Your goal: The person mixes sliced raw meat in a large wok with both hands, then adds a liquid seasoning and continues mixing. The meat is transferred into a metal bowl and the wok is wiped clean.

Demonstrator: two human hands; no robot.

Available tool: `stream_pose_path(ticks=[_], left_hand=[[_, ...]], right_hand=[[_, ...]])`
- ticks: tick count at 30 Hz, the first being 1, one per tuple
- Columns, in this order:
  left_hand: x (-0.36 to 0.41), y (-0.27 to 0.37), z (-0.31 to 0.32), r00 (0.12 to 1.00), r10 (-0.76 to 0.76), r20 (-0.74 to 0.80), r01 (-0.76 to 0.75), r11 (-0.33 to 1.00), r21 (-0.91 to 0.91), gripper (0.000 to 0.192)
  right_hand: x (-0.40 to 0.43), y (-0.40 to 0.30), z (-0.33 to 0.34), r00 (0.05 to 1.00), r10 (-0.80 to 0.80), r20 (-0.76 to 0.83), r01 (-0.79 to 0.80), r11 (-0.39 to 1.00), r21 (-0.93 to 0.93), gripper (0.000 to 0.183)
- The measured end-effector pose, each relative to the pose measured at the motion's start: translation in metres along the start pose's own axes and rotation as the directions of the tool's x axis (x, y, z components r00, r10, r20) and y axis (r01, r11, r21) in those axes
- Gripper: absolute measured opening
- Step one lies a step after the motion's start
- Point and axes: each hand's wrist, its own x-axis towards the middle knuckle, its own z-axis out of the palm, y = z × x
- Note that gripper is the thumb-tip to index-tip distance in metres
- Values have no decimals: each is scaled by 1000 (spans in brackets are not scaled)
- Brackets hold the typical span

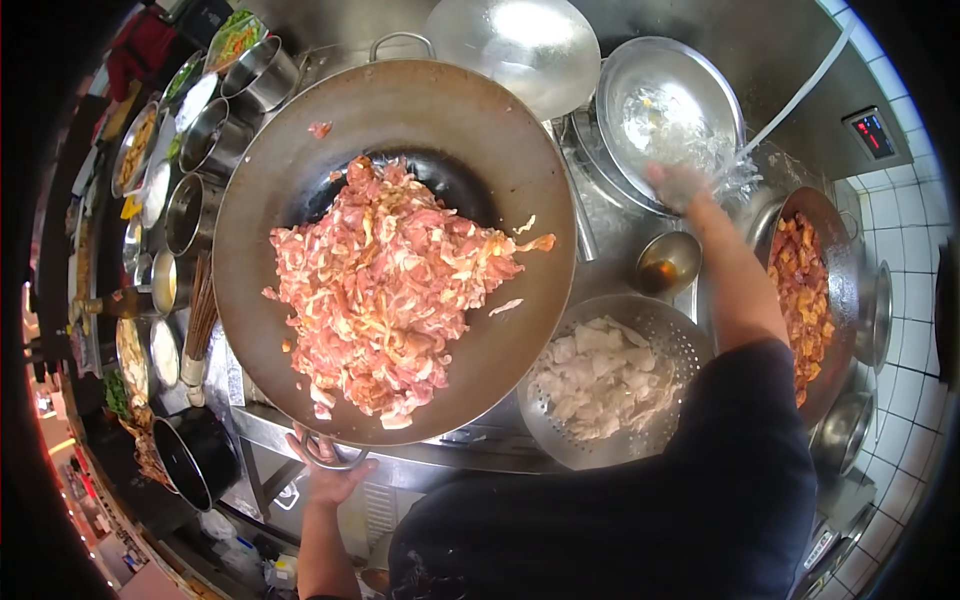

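Observation:
A large wok (525, 157) with two loop handles stands before me, a heap of sliced raw-looking meat (390, 285) in it. My left hand (330, 465) is at the wok's near loop handle, fingers around or under it; part of the grip is hidden. My right hand (679, 187), blurred, reaches over the near rim of a steel basin (615, 90) where water splashes. Whether it holds anything cannot be told. Below that arm, a ladle (669, 264) holds dark liquid, and a perforated strainer (540, 420) holds pale sliced pieces (600, 375).
A second wok (844, 300) with browned chunks is at the right by the tiled wall (907, 270). A domed metal wok or lid (517, 52) stands behind. Steel pots (191, 214), bowls and a black pot (199, 461) line the left. A white hose (802, 94) hangs at upper right.

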Motion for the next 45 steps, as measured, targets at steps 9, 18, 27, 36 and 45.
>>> stream_pose_path(ticks=[9,18,27,36,45], left_hand=[[5,16,-13,999,-11,45,6,995,100,127],[6,24,-16,985,-156,71,154,987,33,122],[11,43,-33,978,-150,146,145,988,45,131],[11,34,-25,975,-202,98,205,979,-22,120],[9,46,-27,969,-242,55,244,970,-14,122]], right_hand=[[-20,-5,12,997,75,-16,-72,986,152,89],[-66,-20,4,966,-176,-187,227,925,305,78],[-87,-18,-3,975,56,-215,-66,997,-43,48],[-93,28,-51,719,468,-513,250,515,820,46],[-178,40,-70,741,612,-276,558,-332,760,68]])
